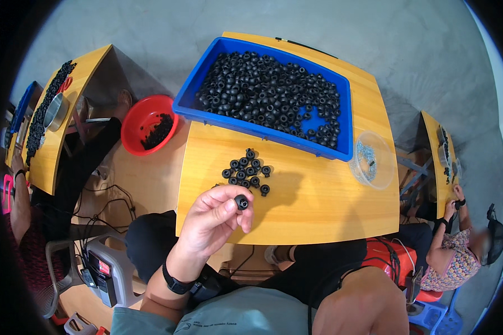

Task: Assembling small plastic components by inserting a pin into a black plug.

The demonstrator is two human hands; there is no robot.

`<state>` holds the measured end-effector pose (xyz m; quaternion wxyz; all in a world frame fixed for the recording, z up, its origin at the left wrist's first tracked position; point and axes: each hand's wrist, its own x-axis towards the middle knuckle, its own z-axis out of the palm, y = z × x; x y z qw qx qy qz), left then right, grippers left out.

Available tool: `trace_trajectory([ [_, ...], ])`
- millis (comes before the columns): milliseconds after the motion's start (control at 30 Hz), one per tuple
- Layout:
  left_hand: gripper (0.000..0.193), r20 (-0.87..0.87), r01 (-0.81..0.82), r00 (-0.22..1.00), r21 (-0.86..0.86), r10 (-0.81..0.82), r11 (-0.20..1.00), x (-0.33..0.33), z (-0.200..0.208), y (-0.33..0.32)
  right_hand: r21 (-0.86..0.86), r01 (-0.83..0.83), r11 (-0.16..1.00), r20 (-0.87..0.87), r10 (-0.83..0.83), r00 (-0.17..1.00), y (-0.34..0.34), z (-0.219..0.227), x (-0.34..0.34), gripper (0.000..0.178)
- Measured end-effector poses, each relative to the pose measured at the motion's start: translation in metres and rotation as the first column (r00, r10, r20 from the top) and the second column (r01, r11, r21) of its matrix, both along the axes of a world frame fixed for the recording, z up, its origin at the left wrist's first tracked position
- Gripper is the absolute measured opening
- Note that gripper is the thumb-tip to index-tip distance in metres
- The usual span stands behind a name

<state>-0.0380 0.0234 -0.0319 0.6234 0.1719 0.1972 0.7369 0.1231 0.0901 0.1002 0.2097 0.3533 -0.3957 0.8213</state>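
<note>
Pinching a small black rubber ring (241, 202) between thumb and fingertips, the left hand (215, 220) hovers at lower centre over the wooden table (318, 201). Just above lies a cluster of similar rings (248, 170); beyond, a blue bin (265, 89) full of them. The right hand is out of view.

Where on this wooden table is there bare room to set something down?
The table's right front is bare, between the blue bin, the clear bowl and the near edge. The middle holds loose black rings; the left hand hovers there.
</note>
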Motion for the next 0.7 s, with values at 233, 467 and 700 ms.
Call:
trace_trajectory([
  [233,0.028,0.165,0.062,0.984,0.049,-0.069,0.997,0.002,0.002,-0.004,0.276,0.378,0.884,0.596,-0.466,0.654,0.036,-0.032,0.015,0.022],
  [467,0.031,0.112,0.067,0.991,0.041,-0.072,0.997,0.006,0.003,-0.007,0.428,0.549,0.718,0.625,-0.674,0.394,0.031,-0.071,-0.016,0.012],
  [700,0.026,0.050,0.015,0.999,-0.027,-0.014,1.000,0.006,0.011,-0.011,0.768,0.533,0.355,0.245,-0.932,0.267,0.026,-0.066,-0.018,0.018],
])
